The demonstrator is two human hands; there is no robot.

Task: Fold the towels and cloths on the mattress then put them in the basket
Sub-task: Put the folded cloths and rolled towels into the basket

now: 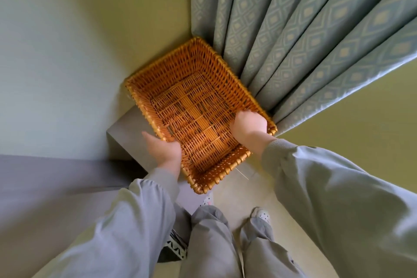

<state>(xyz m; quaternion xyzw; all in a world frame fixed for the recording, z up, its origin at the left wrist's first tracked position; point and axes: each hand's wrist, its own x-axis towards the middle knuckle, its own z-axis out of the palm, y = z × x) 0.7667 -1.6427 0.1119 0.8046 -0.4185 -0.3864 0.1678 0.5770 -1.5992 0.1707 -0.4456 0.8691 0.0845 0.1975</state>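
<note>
Two hands hold a basket by the curtain.
The big blue curtain hangs at 1 o'clock. The brown basket is in the middle. The left hand grips its edge at 8 o'clock, the right hand at 4 o'clock.

- basket open from above; left hand and right hand block its two long rims
- curtain folds touch the basket's far right edge, no gap
- wall close at far left corner
- grey ledge under left edge
- pale floor free at near end
</note>
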